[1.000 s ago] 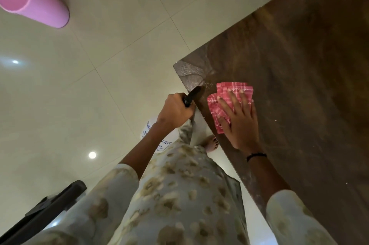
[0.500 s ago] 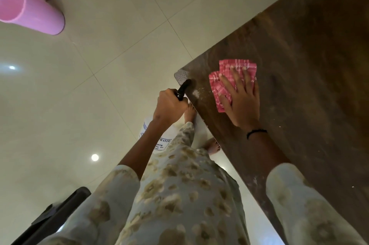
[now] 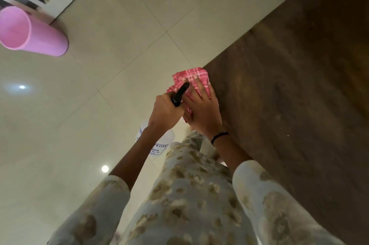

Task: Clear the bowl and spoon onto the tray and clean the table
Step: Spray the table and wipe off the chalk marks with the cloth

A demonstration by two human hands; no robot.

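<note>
Pressing red checked cloth (image 3: 196,81) at table (image 3: 289,105) corner, right hand (image 3: 203,111) flat-fingered, left hand (image 3: 165,113) gripping what looks like a spray bottle (image 3: 180,94)

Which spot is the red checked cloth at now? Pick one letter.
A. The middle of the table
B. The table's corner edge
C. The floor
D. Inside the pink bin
B: the right hand presses the red checked cloth over the table corner, partly overhanging.
</note>
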